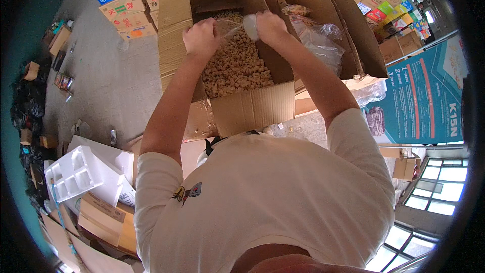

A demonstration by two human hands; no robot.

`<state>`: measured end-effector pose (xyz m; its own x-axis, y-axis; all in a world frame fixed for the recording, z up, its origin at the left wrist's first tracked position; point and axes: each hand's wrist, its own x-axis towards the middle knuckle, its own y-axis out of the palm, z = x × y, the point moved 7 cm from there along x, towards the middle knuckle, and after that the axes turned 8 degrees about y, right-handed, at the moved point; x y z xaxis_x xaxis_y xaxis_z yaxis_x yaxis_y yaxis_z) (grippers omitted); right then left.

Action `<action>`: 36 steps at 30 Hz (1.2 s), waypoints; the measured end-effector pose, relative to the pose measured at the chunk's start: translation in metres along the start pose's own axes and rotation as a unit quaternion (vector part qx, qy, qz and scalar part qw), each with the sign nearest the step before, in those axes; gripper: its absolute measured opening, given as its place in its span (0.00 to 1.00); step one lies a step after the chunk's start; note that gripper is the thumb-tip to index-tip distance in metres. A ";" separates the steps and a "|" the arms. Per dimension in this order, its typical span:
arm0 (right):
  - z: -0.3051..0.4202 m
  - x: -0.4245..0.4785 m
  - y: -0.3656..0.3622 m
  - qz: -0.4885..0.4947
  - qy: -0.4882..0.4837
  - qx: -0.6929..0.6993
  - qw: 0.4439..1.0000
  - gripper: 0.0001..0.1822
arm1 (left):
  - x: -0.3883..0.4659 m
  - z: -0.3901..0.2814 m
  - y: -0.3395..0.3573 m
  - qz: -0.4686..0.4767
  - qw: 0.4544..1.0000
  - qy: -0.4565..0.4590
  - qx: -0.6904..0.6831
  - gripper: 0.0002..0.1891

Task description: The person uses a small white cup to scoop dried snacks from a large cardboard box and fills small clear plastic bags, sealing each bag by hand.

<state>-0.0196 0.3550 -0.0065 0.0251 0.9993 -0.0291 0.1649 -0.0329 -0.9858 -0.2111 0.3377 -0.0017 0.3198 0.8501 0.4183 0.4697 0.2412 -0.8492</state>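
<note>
An open cardboard box (pixel 252 108) stands before me, holding many small light-brown crumbly pieces (pixel 238 68). Over its left part is my left hand (pixel 202 37), fingers closed on the edge of a clear plastic bag (pixel 229 32). My right hand (pixel 270 26), above the box's right part, grips a whitish round object (pixel 250 27), perhaps a scoop or cup; blur hides its exact shape. The clear plastic lies between the two hands, over the pieces. Whether it is joined to the whitish object I cannot tell.
Right of the box, another open carton (pixel 352 45) holds clear plastic bags (pixel 322 45). Stacked printed cartons (pixel 127 11) stand at the upper left, more at the upper right. A teal printed banner (pixel 420 98) is at right. White foam trays (pixel 75 174) and cardboard lie lower left.
</note>
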 end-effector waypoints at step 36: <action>0.119 0.019 0.154 0.295 -0.185 0.192 0.918 0.23 | 0.005 0.026 -0.005 0.009 0.999 -0.044 -0.024 0.14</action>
<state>-0.1113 0.3709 -0.1789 -0.3489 0.7513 -0.5602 -0.1312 -0.6310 -0.7646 -0.2330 0.3529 -0.0039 0.2551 0.8929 0.3710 0.5036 0.2049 -0.8393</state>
